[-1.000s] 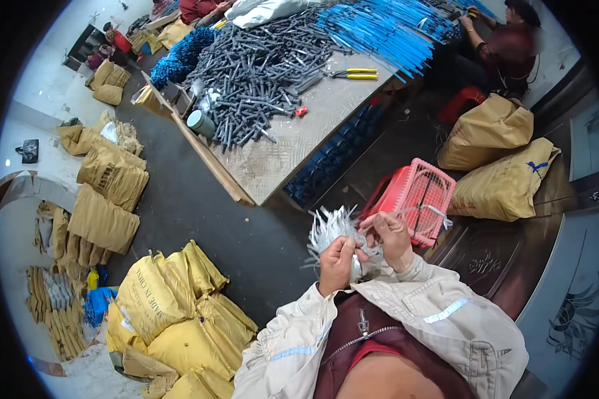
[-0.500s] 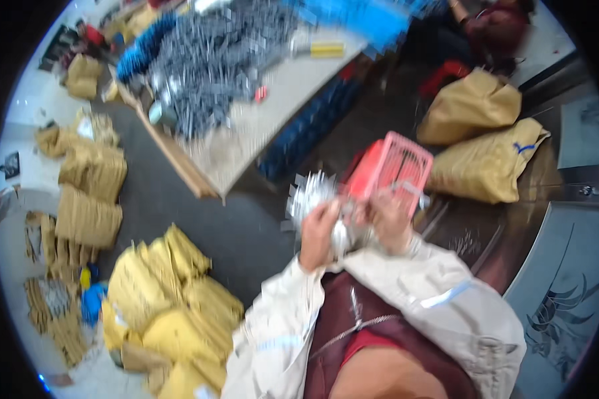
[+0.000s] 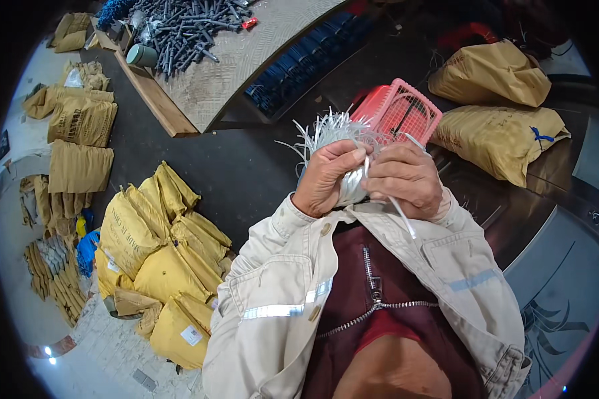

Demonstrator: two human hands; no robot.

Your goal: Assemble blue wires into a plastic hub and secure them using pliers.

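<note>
In front of my chest both hands are close together. My left hand is closed, with thumb and forefinger pinching a thin white plastic strip. My right hand is closed with bent fingers on the same strip, whose loose end hangs below it. Behind and under the hands is a bundle of white plastic strips, its ends fanning out at the top. What the fingertips do between the hands is partly hidden. Just beyond my right hand stands a pink and red plastic piece with a grid panel.
Ahead, a table carries a pile of dark grey rod-like parts and a green cup. Blue mesh-like goods lie beneath it. Yellow sacks stand at left, brown sacks at right, more along the left wall.
The view has shifted, so the table sits higher and further left in the picture. My hands have moved closer together, and a strip end now hangs below my right hand.
</note>
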